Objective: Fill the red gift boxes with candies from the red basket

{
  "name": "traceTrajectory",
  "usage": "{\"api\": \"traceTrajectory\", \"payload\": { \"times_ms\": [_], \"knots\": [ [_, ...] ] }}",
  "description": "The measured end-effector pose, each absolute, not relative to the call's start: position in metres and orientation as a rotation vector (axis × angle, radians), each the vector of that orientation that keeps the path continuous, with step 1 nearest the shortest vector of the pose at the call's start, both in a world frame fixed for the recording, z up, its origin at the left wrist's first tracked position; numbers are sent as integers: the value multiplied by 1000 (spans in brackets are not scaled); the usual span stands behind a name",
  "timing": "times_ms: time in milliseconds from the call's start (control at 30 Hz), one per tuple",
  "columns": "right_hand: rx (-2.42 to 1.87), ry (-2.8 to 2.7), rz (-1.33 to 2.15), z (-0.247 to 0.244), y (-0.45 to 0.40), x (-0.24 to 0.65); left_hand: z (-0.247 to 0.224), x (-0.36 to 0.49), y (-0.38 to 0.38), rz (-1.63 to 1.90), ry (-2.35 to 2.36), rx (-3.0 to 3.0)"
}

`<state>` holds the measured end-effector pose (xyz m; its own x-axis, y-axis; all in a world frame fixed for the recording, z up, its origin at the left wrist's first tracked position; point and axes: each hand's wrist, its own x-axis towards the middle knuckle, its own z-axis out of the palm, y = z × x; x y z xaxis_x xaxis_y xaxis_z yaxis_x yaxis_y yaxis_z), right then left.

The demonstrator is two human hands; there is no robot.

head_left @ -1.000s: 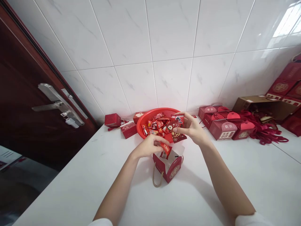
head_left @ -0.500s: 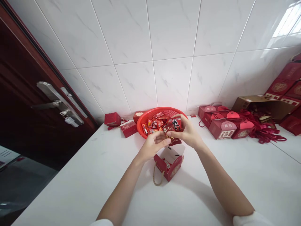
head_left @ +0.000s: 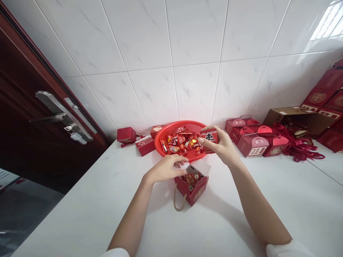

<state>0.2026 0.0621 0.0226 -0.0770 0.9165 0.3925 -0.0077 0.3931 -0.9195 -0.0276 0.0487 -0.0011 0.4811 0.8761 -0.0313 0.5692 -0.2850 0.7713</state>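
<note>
Head view: with the red basket [head_left: 195, 125] as the landmark, the open gift box [head_left: 198, 192] stands just in front of it, wrapped sweets [head_left: 190, 178] inside. The left hand [head_left: 165, 168] hovers by the box's left side, fingers loosely parted, thumb well away from them, gripping nothing I can see. Over the basket's right rim, the right hand [head_left: 223, 147] pinches a red packet [head_left: 209, 136] between thumb and fingers. More sweets [head_left: 180, 139] fill the basket; closed boxes [head_left: 253, 145] and ribbons [head_left: 304, 151] lie to its right.
</note>
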Motion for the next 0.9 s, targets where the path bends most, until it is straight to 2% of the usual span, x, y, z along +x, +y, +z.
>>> {"api": "traceTrajectory", "payload": {
  "times_ms": [167,300,700,800,900],
  "knots": [
    [-846,-1396,1103,21,62,200,0,-26,46,579,1221,2002],
    [-855,-1520,1028,18,63,199,4,-27,44,587,1173,1995],
    [-962,-2054,926,4,54,181,21,-49,32,34,1235,2161],
    [-1006,-2193,1001,1,51,177,21,-50,33,-27,1222,2175],
    [-1154,-2322,907,-2,51,175,22,-48,33,-49,1248,2158]
  ]
}}
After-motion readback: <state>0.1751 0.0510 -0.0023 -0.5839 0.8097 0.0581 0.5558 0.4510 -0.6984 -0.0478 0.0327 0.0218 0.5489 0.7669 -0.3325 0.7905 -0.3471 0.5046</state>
